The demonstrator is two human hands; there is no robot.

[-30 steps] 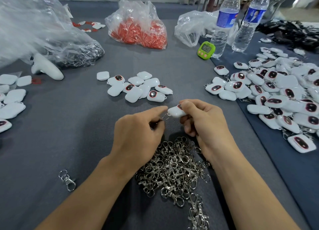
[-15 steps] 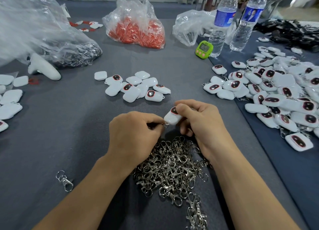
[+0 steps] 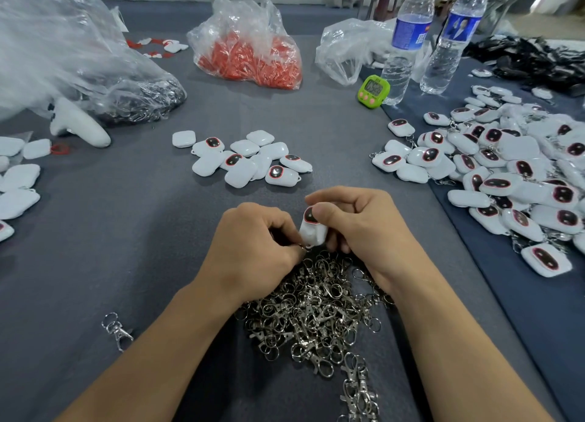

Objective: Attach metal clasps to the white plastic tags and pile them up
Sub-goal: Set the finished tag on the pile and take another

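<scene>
Tag (image 3: 311, 228) in right hand (image 3: 357, 228), clasp seemingly pinched left

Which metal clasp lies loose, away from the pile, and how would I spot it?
Start at the big heap of silver metal clasps under the hands. Look left, past the left forearm, to bare grey tablecloth. The single silver swivel clasp lies there alone, touching nothing.

Timer (image 3: 373, 91): green, on the counter (image 3: 95, 231), just beside a water bottle (image 3: 403, 41).
Second bottle (image 3: 449, 38): near, upright.
Bag (image 3: 250, 46): clear, red pieces inside.
</scene>
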